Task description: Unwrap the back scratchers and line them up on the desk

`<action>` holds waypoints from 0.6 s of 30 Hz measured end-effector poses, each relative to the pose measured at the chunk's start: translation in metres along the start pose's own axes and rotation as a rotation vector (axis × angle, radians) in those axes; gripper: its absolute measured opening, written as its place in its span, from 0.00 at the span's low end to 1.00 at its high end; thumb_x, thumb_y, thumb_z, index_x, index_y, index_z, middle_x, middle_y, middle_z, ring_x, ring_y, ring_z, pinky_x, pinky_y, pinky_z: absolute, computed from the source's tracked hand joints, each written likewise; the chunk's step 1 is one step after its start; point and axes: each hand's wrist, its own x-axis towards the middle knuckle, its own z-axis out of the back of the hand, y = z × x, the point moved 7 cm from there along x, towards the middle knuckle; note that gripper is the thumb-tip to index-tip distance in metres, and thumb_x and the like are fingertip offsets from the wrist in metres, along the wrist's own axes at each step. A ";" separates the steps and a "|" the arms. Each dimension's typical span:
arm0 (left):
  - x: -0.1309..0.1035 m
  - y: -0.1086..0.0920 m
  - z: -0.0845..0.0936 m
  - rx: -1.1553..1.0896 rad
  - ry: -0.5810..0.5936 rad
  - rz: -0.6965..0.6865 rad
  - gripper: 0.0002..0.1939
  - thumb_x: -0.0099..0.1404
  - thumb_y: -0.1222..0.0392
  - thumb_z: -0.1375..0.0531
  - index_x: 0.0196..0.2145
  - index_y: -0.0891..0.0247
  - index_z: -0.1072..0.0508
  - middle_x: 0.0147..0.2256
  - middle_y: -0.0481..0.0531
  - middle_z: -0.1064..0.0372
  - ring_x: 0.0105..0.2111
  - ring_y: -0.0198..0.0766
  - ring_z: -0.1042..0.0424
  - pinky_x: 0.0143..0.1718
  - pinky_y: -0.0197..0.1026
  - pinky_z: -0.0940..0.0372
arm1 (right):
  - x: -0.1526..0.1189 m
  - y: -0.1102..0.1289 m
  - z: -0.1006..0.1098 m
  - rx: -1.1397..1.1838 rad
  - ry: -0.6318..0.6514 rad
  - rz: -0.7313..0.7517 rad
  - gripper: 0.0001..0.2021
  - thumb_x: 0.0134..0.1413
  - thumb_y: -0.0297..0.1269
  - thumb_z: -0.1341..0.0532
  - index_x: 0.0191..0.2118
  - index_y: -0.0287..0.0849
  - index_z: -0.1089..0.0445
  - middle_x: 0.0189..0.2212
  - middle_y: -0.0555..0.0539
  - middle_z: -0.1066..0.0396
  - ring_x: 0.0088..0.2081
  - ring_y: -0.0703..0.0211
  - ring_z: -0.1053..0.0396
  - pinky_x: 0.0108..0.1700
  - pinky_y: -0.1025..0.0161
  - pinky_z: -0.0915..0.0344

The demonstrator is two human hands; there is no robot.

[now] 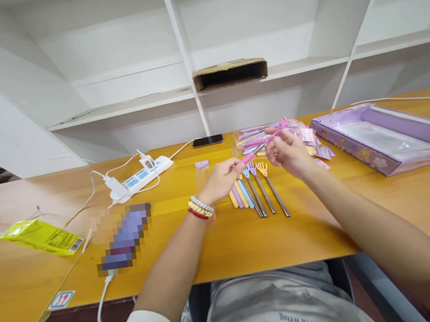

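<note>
Holding: one pink hand-shaped scratcher (260, 148), left hand (223, 180) closed round its handle, right hand (286, 152) with fingers at its upper end; whether they pinch it, cannot tell. Position: above the table (227, 250), near metal-shafted claw pieces (258, 189).

Two hands (220, 180). One pink claw stick (247, 158); four claw-headed rods (268, 191) visible on desk (227, 250). Four loose colored handles (242, 194) visible. One power strip (143, 179). One purple tray box (387, 161). One cardboard box (229, 66).
</note>
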 end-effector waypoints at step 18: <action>-0.026 -0.016 -0.035 0.709 -0.221 -0.286 0.14 0.68 0.58 0.53 0.41 0.62 0.31 0.33 0.54 0.31 0.34 0.40 0.34 0.36 0.42 0.45 | -0.029 -0.059 -0.015 -0.086 0.021 -0.179 0.19 0.48 0.50 0.40 0.21 0.40 0.39 0.14 0.53 0.39 0.15 0.69 0.43 0.18 0.69 0.51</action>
